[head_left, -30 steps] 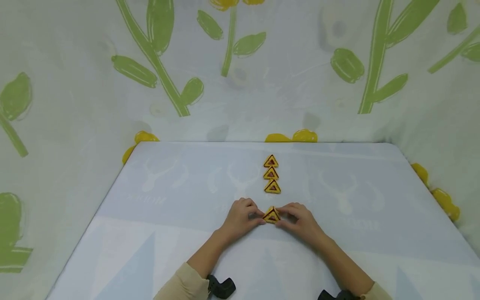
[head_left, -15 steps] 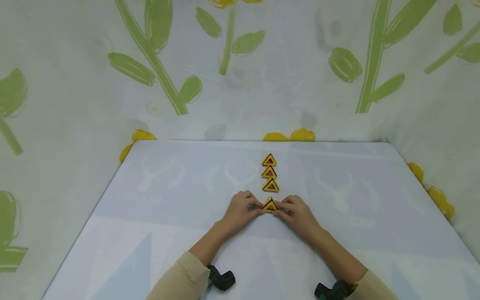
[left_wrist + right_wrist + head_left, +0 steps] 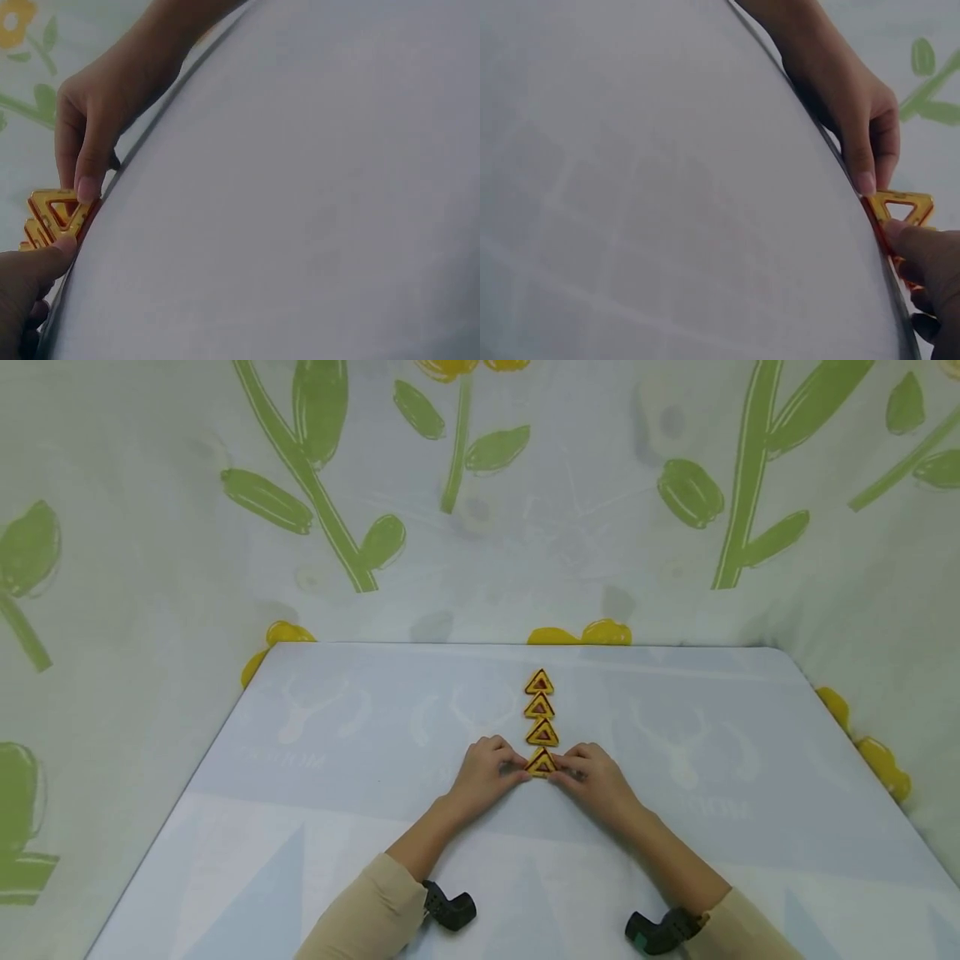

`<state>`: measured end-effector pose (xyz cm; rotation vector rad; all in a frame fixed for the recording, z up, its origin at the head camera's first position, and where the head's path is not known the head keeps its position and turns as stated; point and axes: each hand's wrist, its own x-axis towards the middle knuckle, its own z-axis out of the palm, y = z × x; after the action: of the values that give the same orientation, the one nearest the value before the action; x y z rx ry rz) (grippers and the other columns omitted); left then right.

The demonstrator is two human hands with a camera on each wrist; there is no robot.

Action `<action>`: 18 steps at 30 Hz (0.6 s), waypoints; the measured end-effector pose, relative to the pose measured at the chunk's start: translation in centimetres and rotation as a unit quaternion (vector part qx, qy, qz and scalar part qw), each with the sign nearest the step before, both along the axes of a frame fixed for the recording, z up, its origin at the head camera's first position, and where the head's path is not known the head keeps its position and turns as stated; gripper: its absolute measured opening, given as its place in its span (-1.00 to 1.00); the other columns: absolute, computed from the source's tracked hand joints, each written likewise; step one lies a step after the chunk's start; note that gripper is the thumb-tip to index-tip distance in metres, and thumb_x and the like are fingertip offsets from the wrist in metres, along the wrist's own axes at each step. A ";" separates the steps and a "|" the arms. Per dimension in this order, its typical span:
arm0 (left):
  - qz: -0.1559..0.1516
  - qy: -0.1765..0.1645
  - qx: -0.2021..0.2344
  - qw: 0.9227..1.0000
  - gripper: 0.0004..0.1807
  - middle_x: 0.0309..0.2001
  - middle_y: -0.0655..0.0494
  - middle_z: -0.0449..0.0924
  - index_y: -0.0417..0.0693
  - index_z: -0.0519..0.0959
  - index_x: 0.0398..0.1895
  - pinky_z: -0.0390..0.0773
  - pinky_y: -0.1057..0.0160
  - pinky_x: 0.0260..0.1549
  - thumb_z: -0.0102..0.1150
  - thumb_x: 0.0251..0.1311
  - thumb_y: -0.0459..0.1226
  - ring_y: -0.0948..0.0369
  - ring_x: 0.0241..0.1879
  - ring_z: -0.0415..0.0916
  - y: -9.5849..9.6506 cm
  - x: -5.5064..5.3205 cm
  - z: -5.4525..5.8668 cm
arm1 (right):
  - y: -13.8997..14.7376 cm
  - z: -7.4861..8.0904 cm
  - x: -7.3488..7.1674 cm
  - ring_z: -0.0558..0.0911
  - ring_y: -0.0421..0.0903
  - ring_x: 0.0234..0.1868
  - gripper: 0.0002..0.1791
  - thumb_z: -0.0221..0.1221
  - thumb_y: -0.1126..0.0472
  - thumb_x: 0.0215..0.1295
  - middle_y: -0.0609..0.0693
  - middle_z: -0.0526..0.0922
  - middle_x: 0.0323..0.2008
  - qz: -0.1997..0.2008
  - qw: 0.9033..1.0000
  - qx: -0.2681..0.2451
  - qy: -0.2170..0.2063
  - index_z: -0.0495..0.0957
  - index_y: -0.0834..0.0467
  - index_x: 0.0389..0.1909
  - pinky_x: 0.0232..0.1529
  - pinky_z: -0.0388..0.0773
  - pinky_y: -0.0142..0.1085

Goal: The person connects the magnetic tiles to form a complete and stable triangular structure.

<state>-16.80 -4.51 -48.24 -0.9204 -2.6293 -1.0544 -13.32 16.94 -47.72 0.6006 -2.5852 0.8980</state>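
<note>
A yellow triangular tile [image 3: 542,767] with a hollow middle and red beneath it lies at the near end of a column. My left hand [image 3: 483,777] pinches its left corner between thumb and fingers. On the opposite corner, my right hand [image 3: 600,785] does the same. Beyond it, three similar triangular tiles [image 3: 542,732] run away from me in a line, points facing the far edge. The held tile's tip appears to meet the closest one's base. Both wrist views show the held tile [image 3: 43,196] between the two hands.
A pale, faintly patterned cloth covers the table [image 3: 375,877]. Its far edge meets a light wall cloth [image 3: 525,552] printed with green stems and yellow flowers. Black wrist devices [image 3: 452,910] sit on both forearms below beige sleeves [image 3: 371,914].
Both hands have moved forward together with the held tile. The gap between it and the other three tiles has closed; those three stay in their line.
</note>
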 end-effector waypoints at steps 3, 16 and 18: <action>0.003 0.001 -0.001 1.000 -0.78 -0.32 0.16 0.53 -0.01 0.70 -0.33 0.35 0.26 -0.27 0.40 -0.03 -0.12 0.22 -0.32 0.41 0.0 0.0 0.0 | 0.0 -0.2 -0.2 0.44 -0.18 -0.37 -0.66 0.42 0.24 -0.07 -0.05 0.58 -0.38 0.000 1.000 -0.004 0.003 0.70 0.25 -0.21 -0.38 0.42 -0.36; 0.016 -0.020 0.015 1.000 -0.73 -0.29 0.12 0.52 -0.04 0.70 -0.25 0.37 0.22 -0.23 0.40 -0.02 -0.14 0.18 -0.27 0.42 0.0 0.0 -0.4 | 0.1 -0.5 -0.4 0.47 -0.14 -0.34 -0.61 0.43 0.24 -0.09 -0.01 0.60 -0.35 -0.005 1.000 -0.008 0.005 0.68 0.26 -0.17 -0.34 0.44 -0.32; 0.018 -0.041 0.016 0.999 -0.68 -0.25 0.10 0.52 -0.05 0.69 -0.19 0.38 0.21 -0.19 0.39 -0.01 -0.13 0.17 -0.22 0.42 -0.1 0.0 -0.3 | 0.2 -0.4 -0.3 0.49 -0.10 -0.30 -0.57 0.43 0.22 -0.09 0.01 0.61 -0.32 -0.012 1.000 -0.008 -0.003 0.66 0.28 -0.13 -0.30 0.46 -0.27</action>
<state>-16.81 -4.57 -48.58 -0.8388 -2.6755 -1.1448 -13.59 17.12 -48.13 0.5625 -2.5821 0.9127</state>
